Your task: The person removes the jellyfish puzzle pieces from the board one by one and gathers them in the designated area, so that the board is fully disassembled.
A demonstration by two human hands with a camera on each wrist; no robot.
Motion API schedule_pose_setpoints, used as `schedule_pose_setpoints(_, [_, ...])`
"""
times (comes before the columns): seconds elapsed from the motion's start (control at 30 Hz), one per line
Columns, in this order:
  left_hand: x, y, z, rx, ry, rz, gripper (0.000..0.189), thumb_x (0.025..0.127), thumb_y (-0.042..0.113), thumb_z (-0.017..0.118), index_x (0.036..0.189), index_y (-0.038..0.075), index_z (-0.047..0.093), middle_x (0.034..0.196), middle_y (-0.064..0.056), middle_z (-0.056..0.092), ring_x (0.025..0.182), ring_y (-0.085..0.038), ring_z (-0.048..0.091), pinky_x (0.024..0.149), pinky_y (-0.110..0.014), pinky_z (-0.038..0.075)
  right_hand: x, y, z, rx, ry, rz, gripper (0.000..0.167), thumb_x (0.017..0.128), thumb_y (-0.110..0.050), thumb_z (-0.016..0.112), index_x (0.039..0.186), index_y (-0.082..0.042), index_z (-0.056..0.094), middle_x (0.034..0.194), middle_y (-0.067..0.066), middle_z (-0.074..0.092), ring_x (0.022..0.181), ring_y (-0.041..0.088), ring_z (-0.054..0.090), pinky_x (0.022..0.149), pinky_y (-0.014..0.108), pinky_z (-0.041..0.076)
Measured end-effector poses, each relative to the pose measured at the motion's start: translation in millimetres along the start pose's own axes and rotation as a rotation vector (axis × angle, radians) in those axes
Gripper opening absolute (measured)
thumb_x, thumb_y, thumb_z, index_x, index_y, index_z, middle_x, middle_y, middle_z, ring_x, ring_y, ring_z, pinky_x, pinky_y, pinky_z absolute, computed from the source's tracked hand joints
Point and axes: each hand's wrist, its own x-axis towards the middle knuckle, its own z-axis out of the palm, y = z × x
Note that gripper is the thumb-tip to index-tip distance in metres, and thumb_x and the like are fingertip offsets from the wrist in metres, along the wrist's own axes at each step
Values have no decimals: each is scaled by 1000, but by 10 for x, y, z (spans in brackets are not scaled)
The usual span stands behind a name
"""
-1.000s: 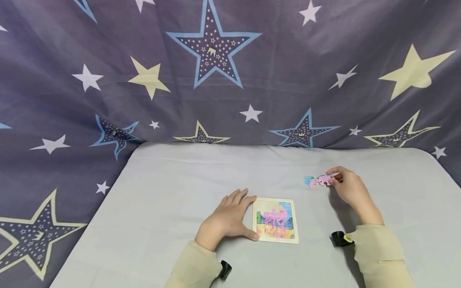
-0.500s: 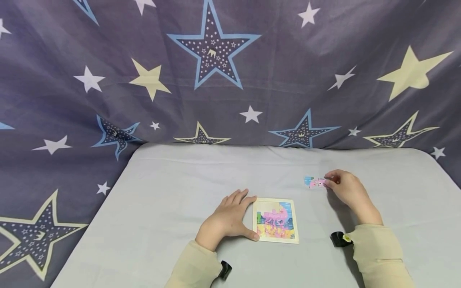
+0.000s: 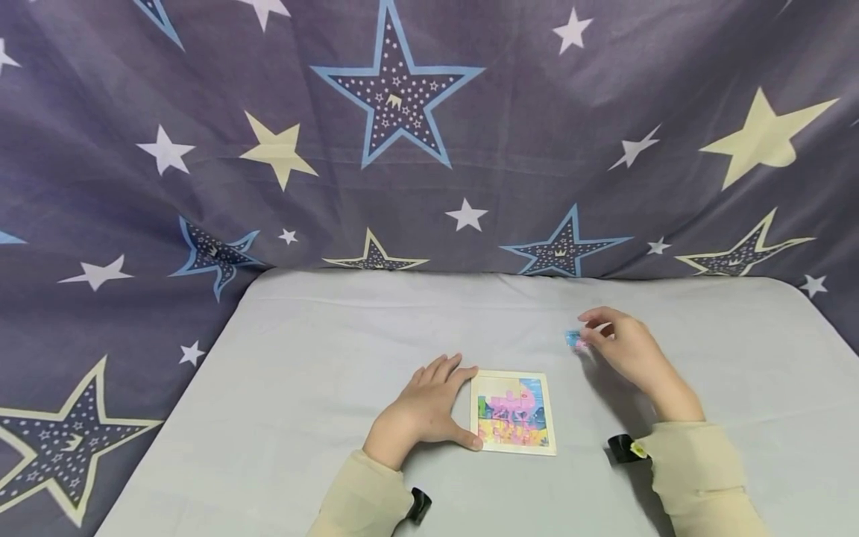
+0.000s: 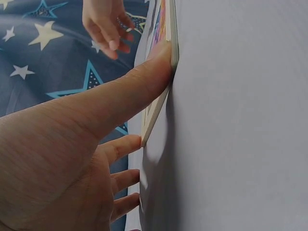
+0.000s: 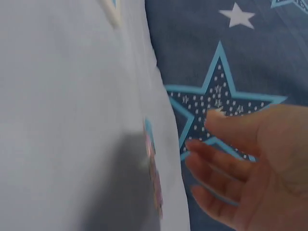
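Left hand (image 3: pixel 429 403), fingers spread, touches the part-filled puzzle tray (image 3: pixel 498 385) on the worktop (image 3: pixel 302 410); right hand (image 3: pixel 624 347), apparently empty, hovers by loose pieces (image 3: pixel 573 339) beyond. Hazards: a careless brush could scatter the pieces; light bracing could let the tray slide.

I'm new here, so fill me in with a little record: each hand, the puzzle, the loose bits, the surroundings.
Left hand: fingers spread, thumb and forefinger touching the left side of the puzzle tray
Right hand: at the loose pieces, thumb and fingertips apart
Puzzle: mostly filled, pink figure visible; bare patch at upper left in the head view
Loose pieces: blue and pink, right of the tray and farther away; exact count unclear
Surface: pale cloth
Backdrop: dark star-patterned fabric
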Motion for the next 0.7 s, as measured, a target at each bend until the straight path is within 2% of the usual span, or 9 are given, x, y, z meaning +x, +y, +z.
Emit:
schedule_pose_setpoints(0.2, [0, -2, 1, 2, 0, 1, 104, 67, 47, 89, 152, 16, 39, 162, -11, 23, 149, -33, 16, 120, -53, 15, 13, -113, 129, 87, -143, -94, 17, 93, -6, 67, 109, 1, 69, 99, 11, 70, 83, 22, 63, 72, 33, 52])
schedule_pose_setpoints(0.37, [2, 0, 2, 10, 0, 0, 104, 67, 48, 89, 152, 16, 39, 162, -11, 23, 149, -33, 16, 120, -52, 15, 2, -166, 205, 125, -254, -145, 13, 92, -11, 70, 103, -3, 71, 92, 3, 68, 80, 17, 60, 70, 28, 52])
schedule_pose_setpoints(0.53, [2, -6, 9, 10, -1, -6, 104, 66, 48, 89, 152, 16, 39, 162, -11, 23, 149, -32, 17, 120, -53, 15, -10, -226, 254, 147, -322, -187, 11, 89, -9, 73, 99, -5, 72, 90, -1, 67, 80, 15, 58, 71, 26, 51])
schedule_pose_setpoints(0.7, [7, -7, 11, 4, -6, -13, 104, 66, 49, 90, 152, 17, 39, 162, -10, 22, 149, -32, 16, 120, -53, 15, -30, -303, 294, 165, -384, -204, 13, 85, -5, 76, 97, -6, 73, 93, 1, 69, 86, 16, 59, 77, 29, 52])
